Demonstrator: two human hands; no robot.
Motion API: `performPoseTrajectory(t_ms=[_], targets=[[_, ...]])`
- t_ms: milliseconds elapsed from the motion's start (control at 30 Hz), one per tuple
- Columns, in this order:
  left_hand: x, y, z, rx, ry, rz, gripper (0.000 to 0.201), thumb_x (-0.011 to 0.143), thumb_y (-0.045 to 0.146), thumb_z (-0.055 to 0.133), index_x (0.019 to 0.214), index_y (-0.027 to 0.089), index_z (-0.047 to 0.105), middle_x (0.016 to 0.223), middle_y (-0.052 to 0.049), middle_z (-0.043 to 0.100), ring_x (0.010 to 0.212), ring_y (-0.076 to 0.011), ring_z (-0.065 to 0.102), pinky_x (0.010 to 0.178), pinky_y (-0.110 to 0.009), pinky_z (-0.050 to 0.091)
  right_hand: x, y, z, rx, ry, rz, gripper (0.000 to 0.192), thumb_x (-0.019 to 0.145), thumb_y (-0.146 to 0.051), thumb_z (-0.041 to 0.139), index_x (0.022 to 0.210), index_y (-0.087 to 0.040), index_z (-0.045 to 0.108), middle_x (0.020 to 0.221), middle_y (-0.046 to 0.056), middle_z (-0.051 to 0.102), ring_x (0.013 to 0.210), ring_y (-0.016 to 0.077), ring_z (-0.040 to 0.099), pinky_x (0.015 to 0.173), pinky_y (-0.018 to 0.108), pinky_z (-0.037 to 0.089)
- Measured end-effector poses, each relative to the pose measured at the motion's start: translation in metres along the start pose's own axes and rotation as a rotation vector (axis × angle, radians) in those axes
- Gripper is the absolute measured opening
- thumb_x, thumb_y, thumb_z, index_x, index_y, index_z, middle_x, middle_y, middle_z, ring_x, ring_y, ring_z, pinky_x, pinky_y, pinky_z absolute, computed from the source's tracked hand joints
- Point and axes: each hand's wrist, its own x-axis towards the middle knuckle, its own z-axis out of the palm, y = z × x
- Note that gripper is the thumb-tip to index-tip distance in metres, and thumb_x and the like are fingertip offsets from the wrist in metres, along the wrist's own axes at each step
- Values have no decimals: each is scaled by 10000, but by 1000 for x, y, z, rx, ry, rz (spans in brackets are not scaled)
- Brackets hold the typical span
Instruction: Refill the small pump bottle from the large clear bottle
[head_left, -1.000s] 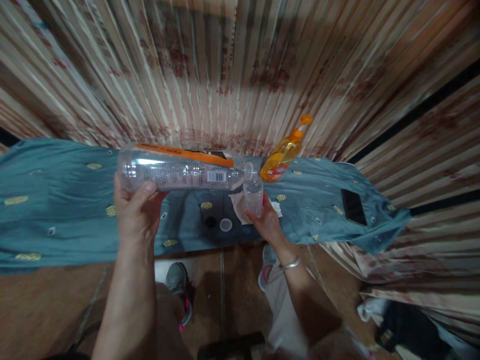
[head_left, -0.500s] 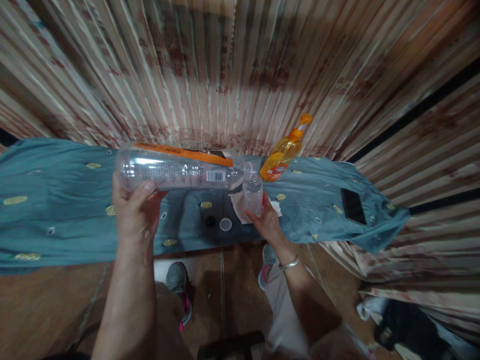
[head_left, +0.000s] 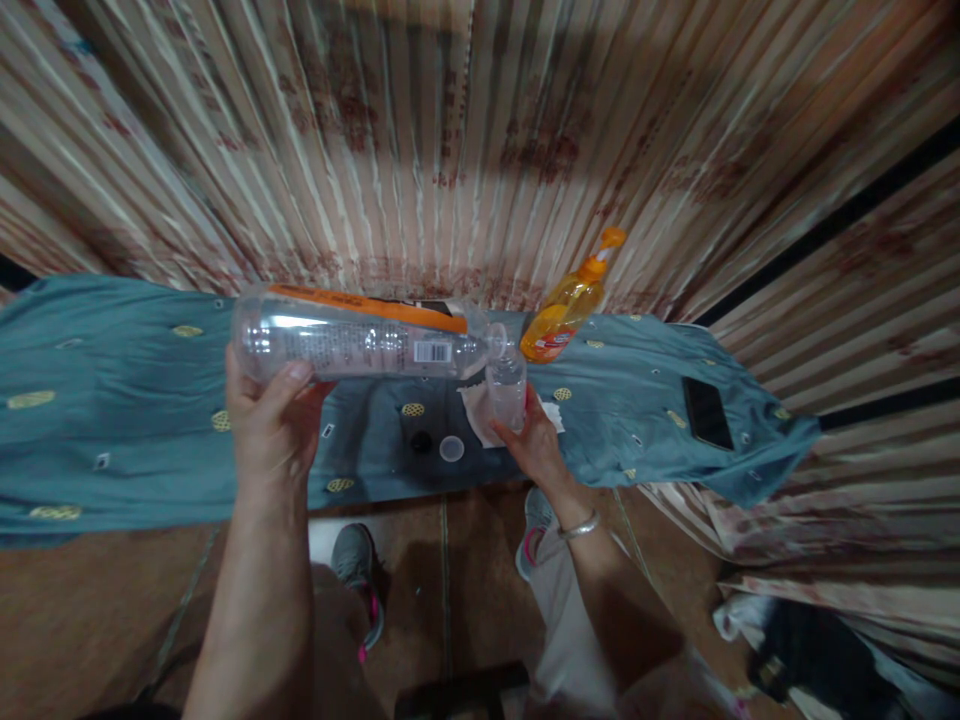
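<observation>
Head view: we are pouring. Our left hand [head_left: 271, 430] wraps its grip around the base of the large clear plastic bottle with the orange label stripe [head_left: 360, 340]. Our right hand [head_left: 534, 440] pinches the small clear plastic bottle [head_left: 508, 388] upright. Both sit above the teal cloth-covered tabletop [head_left: 112, 400].

The large bottle lies nearly level, long axis left to right, base at left, mouth pointing right and just over the small bottle's opening. The next move, we judge, calls for a careful tilt with the mouths kept aligned.

On the tabletop below the large bottle rests a small round clear cap [head_left: 451, 448]. Right of its mouth are a white tissue [head_left: 476, 410], an orange pump dispenser [head_left: 566, 305], and farther right a black phone [head_left: 707, 413].
</observation>
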Motion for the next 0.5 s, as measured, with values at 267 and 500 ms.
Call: performPoseTrajectory(t_ms=[267,500], targets=[[0,0,1,11,-8,17,536,433,182,975,898,260,719,808,31,723,749,-146,627,591,-215,555,-1,-4,0,6,19,4,874,903,-495,798,1617,-120,462,1434,249,720,1329,407,703,1111,607,586],[1,0,-4,31,-41,12,445,476,166,945,843,251,708,839,12,712,756,-151,639,568,-216,545,-1,-3,0,-14,26,-5,893,905,-571,780,1606,-118,464,1484,264,685,1363,410,682,1134,611,569]])
